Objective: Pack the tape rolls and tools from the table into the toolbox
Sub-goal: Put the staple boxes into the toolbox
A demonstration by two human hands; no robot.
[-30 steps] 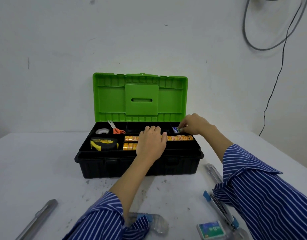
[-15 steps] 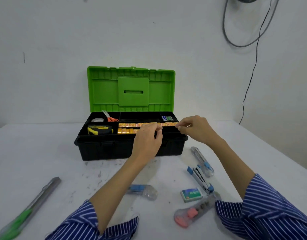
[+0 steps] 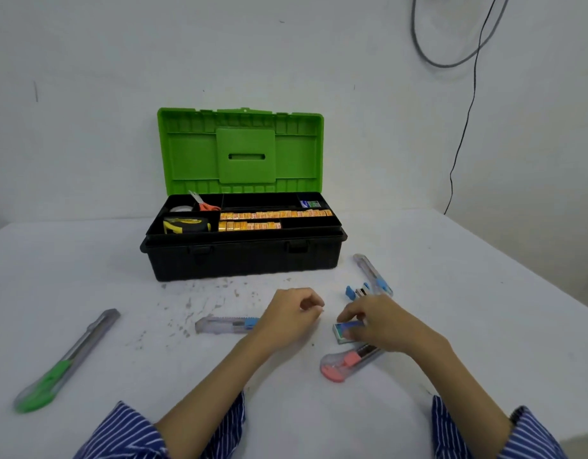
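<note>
White desk [image 3: 87, 260] w/ white wall behind | toolbox [image 3: 243, 256] at back-centre, green lid up, tray holds yellow tape rolls [image 3: 274, 214], tape measure [image 3: 186, 224], scissors [image 3: 205, 204] | R hand [image 3: 382, 323] fingers pinch small staple box [image 3: 344, 331] on desk | L hand [image 3: 291, 314] fingers loosely curled, hold nothing | green cutter [image 3: 64, 362] far left, clear cutter [image 3: 224, 325] beside L hand
</note>
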